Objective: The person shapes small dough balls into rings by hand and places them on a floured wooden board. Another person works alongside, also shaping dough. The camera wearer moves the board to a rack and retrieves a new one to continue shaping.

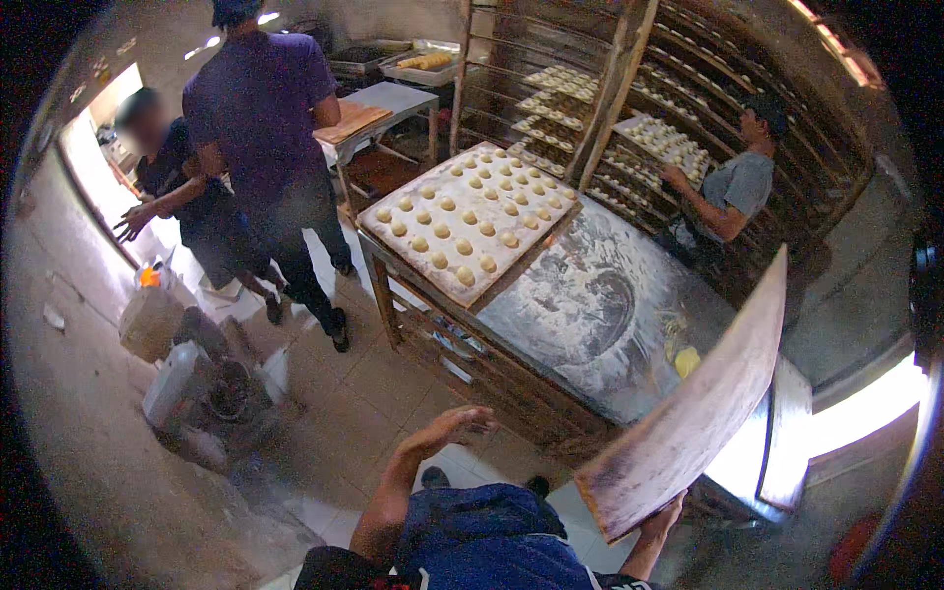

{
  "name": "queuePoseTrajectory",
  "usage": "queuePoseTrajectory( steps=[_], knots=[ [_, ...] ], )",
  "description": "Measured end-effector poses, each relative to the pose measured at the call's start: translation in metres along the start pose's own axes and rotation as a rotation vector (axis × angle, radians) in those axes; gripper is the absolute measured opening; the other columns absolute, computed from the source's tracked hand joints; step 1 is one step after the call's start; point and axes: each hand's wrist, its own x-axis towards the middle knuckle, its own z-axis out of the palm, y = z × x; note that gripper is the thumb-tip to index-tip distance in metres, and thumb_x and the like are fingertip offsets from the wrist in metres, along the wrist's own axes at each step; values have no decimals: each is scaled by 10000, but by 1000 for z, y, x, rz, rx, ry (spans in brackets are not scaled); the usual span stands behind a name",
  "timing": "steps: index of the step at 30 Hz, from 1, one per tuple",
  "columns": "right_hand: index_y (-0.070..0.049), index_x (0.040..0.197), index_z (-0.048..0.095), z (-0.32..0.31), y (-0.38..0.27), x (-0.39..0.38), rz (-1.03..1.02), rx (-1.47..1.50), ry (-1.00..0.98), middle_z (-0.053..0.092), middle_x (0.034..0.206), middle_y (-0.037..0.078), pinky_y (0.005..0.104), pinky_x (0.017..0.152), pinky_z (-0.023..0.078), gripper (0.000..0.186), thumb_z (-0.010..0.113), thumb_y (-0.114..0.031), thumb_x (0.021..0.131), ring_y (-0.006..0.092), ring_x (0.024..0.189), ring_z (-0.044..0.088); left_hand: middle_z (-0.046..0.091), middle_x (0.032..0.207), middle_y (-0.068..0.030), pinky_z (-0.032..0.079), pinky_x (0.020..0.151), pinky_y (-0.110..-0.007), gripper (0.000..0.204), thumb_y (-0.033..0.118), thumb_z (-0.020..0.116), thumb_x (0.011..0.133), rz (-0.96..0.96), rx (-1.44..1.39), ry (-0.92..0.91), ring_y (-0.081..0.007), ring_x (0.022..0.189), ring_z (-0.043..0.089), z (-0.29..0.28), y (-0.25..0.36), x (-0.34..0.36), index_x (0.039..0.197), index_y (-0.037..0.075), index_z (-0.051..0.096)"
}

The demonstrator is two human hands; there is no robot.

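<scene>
My right hand (661, 513) grips the bottom edge of a large pale, stained wooden board (688, 403), held tilted up at the right, beside the floury metal-topped table (551, 315). My left hand (457, 425) is in the air in front of the table, fingers apart and loosely bent, holding nothing. On the table's far left end lies a floured board (462, 211) with rows of several small round dough balls. A yellow lump (685, 362) on the tabletop is partly beside the raised board.
One person (256, 118) stands at the upper left by another person (172, 177). A third person (737, 187) holds a dough tray at wooden racks (644, 29). A side table (413, 108) stands behind. Machinery (177, 383) sits on the left floor; a panel (787, 433) stands right.
</scene>
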Motion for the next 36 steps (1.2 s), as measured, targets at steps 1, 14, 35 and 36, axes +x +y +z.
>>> queuePoseTrajectory(
  steps=[1,14,35,36],
  knots=[
    [-51,1421,404,0,7,-5,66,75,75,495,1385,130,460,1050,403,632,332,-525,1009,320,1244,483,537,1361,-124,371,1039,-489,635,533,424,978,-19,42,87,-241,1239,500,-14,-1,-5,1415,74,444],
    [-42,1320,435,14,32,-40,-432,-502,578,546,1036,63,336,681,492,389,393,-289,1022,183,783,549,587,1302,-114,433,977,-422,573,493,464,978,-71,-29,17,-230,1181,560,-70,31,61,1361,67,480],
    [-1,1367,413,156,157,-78,-307,-311,704,524,1304,177,433,932,478,517,374,-365,1003,309,1119,550,599,1284,-113,419,983,-442,546,510,464,966,-177,25,-292,-234,1182,554,-203,170,106,1276,71,565],
    [13,1345,435,166,161,-79,-354,-320,626,555,1268,179,412,903,504,494,403,-336,997,297,1079,580,605,1275,-113,424,980,-429,535,495,438,985,-182,32,-382,-225,1181,555,-201,179,104,1270,64,576]
  ],
)
